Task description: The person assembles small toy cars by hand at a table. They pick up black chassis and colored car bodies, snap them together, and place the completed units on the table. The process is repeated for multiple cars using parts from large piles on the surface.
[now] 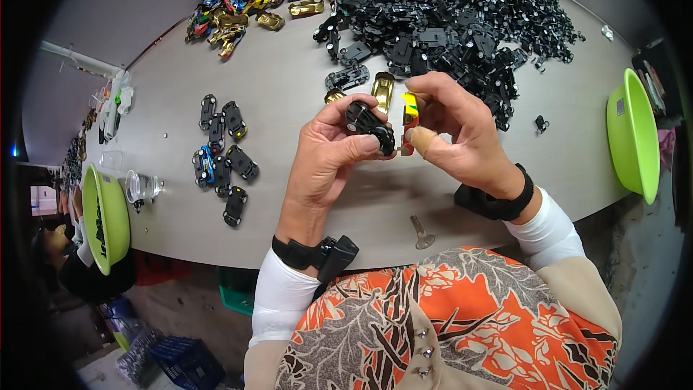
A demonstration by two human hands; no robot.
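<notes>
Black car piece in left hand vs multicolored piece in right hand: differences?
Color: the black car piece is mostly black; the multicolored piece shows yellow, green and red.
Pose: the black car piece slants down rightward in the left hand; the multicolored piece runs nearly upright in the right hand.
Shared: both are hand-held toy-car parts.

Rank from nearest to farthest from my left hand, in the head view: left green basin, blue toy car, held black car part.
1. Black car part: in your left hand.
2. Blue toy car: left of that hand.
3. Left green basin: far left.
</notes>
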